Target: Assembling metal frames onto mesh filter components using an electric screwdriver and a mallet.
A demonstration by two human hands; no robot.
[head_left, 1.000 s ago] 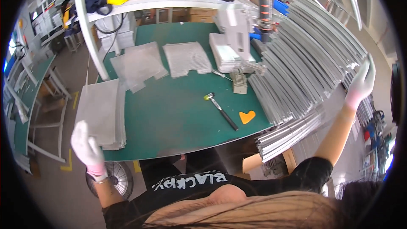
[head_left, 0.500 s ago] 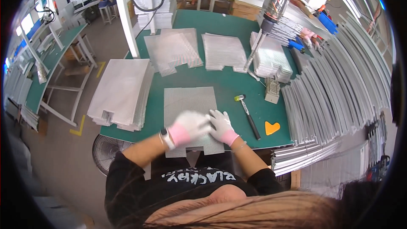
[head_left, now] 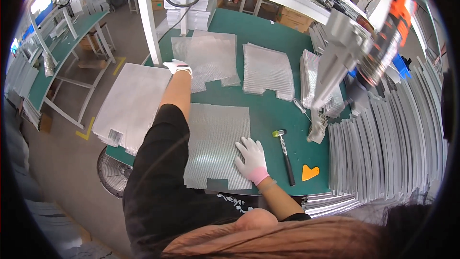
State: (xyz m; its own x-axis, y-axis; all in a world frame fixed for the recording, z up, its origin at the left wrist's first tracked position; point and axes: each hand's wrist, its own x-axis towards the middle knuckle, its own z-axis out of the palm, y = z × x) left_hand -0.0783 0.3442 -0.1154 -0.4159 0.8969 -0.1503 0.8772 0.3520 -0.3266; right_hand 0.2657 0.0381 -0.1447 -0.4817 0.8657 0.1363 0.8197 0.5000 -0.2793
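Observation:
A grey mesh sheet (head_left: 215, 139) with a notch in its near edge lies flat on the green worktable (head_left: 268, 112) before me. My right hand (head_left: 251, 158), in a white glove with a pink cuff, rests on its right side with fingers spread. My left arm reaches forward and left. At the far right corner of a tall stack of pale notched sheets (head_left: 136, 93) is my gloved left hand (head_left: 179, 66), fingers stretched toward the stack; the fingertips are small in view. Right of the mesh sheet lie a small hammer (head_left: 286, 158) and an orange scraper-like piece (head_left: 310, 172).
Further back lie fanned mesh sheets (head_left: 211, 55) and a neat mesh stack (head_left: 268, 69). An orange-and-black power tool (head_left: 383, 43) hangs at the upper right beside a grey metal fixture (head_left: 338, 57). Long metal strips (head_left: 388, 148) crowd the right side; a floor fan (head_left: 112, 172) stands lower left.
My left hand has left the mesh sheet and moved forward and left to the tall stack. The right hand stays on the sheet, fingers now spread. The whole view has shifted.

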